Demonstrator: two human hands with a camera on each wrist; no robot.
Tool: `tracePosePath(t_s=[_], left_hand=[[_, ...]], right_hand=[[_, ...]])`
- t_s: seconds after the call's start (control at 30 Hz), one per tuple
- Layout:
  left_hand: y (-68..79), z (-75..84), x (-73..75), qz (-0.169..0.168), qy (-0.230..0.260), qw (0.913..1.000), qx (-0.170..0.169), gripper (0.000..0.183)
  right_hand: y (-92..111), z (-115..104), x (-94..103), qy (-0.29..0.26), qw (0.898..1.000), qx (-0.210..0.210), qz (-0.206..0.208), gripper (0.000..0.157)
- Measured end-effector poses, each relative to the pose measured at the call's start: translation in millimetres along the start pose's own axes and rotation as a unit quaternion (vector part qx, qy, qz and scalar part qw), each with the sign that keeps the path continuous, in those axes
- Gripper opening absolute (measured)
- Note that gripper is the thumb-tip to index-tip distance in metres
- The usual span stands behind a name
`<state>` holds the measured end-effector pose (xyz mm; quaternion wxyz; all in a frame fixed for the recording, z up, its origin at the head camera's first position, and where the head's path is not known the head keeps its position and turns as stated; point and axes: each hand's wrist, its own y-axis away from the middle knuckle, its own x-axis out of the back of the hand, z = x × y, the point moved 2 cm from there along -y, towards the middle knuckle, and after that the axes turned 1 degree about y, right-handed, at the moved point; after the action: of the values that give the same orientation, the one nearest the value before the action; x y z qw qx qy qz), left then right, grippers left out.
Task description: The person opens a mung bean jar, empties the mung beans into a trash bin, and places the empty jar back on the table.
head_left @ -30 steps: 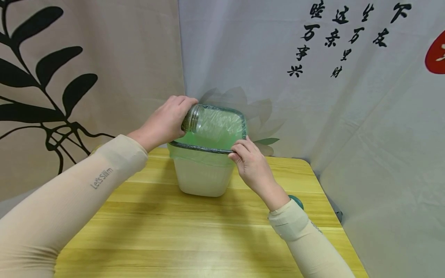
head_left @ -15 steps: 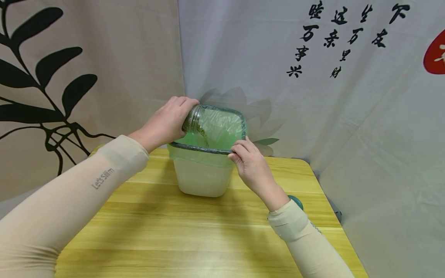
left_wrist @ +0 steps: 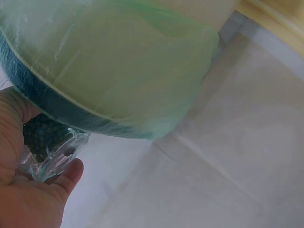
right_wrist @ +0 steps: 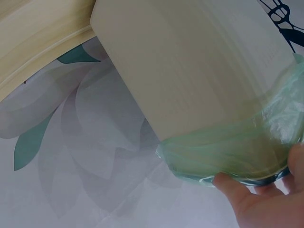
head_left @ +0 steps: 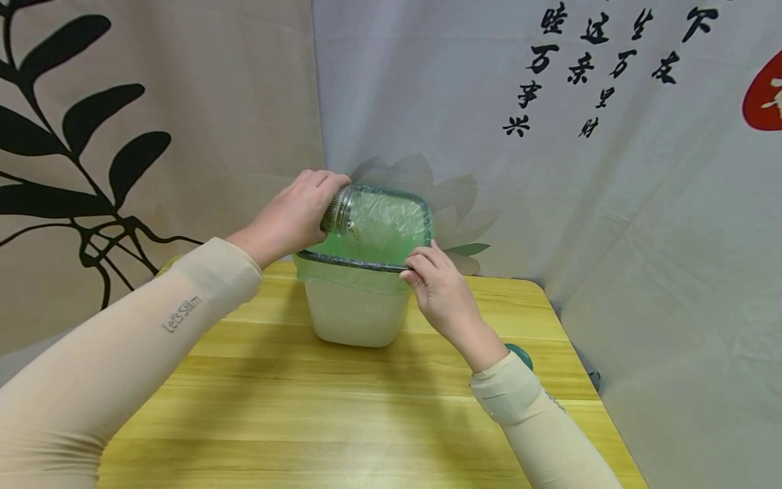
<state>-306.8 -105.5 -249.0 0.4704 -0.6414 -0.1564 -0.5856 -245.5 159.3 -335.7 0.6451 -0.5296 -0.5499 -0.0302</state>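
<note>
My left hand grips a clear jar, tipped on its side with its mouth over the trash can. Small, round, dark green beans show through the jar in the left wrist view. A thin green bag lines the pale can and folds over its dark rim. At the rim's near right corner, my right hand pinches rim and bag between thumb and fingers. The can's bottom is hidden from the head view.
The can stands near the back of a yellow wood-grain table. A round dark green object lies partly hidden behind my right forearm. Printed cloth walls rise close behind and beside the table.
Half a second ago a stream of beans fell from the jar's mouth into the can; now only a few specks show there. Both hands have stayed almost still.
</note>
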Motion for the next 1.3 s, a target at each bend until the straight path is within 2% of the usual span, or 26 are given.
tracePosePath(t_s=[0.7, 1.03, 1.3], left_hand=[[-1.5, 1.4, -1.5, 0.006, -0.013, 0.9998, -0.016, 0.081], [-2.7, 4.3, -1.7, -0.009, -0.023, 0.9996, -0.012, 0.082], [-3.5, 5.1, -2.8, -0.009, -0.028, 0.9995, -0.014, 0.082]], right_hand=[[-1.1, -0.1, 0.1, 0.0, 1.0, -0.01, -0.018, 0.019], [-0.2, 0.6, -0.2, -0.005, 1.0, 0.001, 0.01, 0.019], [1.0, 0.6, 0.0, -0.013, 1.0, -0.007, -0.004, 0.018]])
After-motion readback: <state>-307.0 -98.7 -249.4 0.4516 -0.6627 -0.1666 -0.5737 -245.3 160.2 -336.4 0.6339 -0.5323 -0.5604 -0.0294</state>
